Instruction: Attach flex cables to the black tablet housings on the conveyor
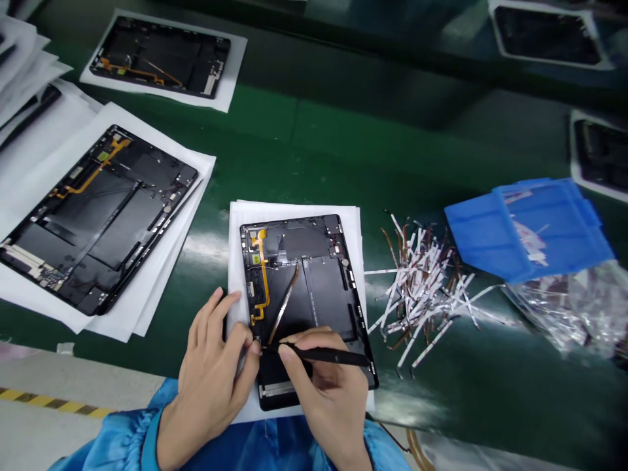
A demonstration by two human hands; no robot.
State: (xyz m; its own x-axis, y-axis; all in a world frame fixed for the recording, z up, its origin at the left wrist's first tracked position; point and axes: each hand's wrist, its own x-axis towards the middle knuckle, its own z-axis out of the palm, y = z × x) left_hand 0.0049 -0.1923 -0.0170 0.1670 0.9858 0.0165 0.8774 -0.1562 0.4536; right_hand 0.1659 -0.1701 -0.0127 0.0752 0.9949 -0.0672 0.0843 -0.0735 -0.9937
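In front of me lies an opened tablet housing [328,288], black inside, on white sheets [294,210]. An orange flex cable [265,275] runs down its left side. A thin brown-and-silver ribbon cable [284,304] slants across the middle. My right hand [328,386] grips black tweezers [333,355], their tips over the lower left of the housing, by the ribbon cable's lower end. My left hand [216,360] rests at the left edge. Its thumb and index finger come together near the tweezer tips, the other fingers stretched forward; whatever they pinch is hidden.
Loose white-and-brown ribbon strips [422,281] lie heaped at the right, beside a blue bin [549,229] and clear plastic bags [564,307]. Other opened tablet housings lie at left [112,216], far left [161,55] and far right [544,33]. The green table [304,150] ends near my body.
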